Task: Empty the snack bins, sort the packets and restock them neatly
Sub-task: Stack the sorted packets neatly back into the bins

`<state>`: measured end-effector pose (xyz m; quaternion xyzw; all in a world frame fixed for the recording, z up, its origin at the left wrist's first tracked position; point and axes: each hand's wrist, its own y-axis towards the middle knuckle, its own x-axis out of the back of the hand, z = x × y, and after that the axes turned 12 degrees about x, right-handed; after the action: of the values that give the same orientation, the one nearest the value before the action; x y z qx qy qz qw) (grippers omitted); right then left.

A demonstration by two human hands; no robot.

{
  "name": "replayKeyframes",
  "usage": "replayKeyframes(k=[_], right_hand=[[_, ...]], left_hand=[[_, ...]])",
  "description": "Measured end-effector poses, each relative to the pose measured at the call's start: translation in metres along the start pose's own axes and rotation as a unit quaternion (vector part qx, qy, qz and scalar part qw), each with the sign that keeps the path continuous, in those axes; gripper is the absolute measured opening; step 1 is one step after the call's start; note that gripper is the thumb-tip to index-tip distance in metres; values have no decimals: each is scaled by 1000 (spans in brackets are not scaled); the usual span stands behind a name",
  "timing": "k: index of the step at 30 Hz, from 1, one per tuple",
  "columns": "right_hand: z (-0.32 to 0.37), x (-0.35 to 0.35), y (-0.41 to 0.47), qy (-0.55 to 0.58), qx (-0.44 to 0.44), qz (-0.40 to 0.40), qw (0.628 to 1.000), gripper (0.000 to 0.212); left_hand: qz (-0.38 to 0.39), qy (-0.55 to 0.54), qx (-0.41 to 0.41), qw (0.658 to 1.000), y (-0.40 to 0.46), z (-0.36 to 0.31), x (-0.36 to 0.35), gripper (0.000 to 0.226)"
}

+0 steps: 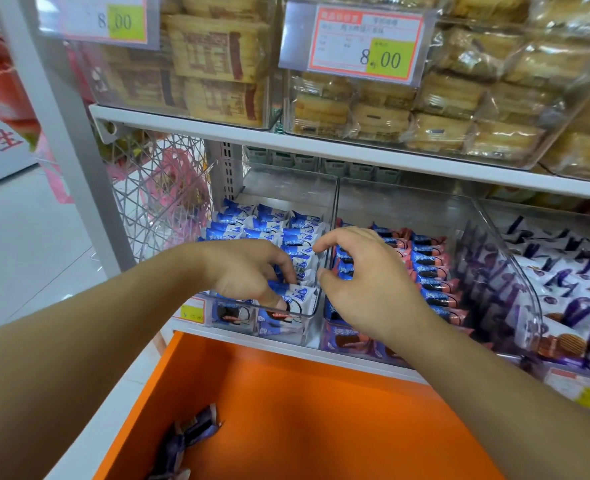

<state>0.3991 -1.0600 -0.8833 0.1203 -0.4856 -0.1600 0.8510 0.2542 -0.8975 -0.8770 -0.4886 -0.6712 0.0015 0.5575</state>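
L hand [248,271] pinches a blue packet [295,294] at front of left bin [307,315], long axis across bin. R hand [359,278] over pink packets [432,271] in mid bin, fingers curled, grip unclear.

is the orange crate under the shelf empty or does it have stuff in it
Nearly empty. The orange crate shows mostly bare floor; only a few purple packets lie in its near left corner.

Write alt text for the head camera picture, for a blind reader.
A person's left hand pinches a blue-and-white snack packet in a clear shelf bin, while the right hand hovers, fingers curled, over pink-and-blue packets next door. An orange bin sits below.
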Motion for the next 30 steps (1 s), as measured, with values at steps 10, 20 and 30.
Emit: replayKeyframes(k=[10, 20, 30], right_hand=[[4, 5, 2, 12, 19, 104, 994, 68], [0, 27, 1, 134, -31, -50, 989, 35], [-17, 39, -5, 272, -63, -100, 955, 38]], left_hand=[[-97, -165, -88, 978, -41, 4, 14, 36], [-112, -234, -84, 962, -31, 4, 2, 25], [-104, -90, -79, 987, 8, 21, -11, 10]])
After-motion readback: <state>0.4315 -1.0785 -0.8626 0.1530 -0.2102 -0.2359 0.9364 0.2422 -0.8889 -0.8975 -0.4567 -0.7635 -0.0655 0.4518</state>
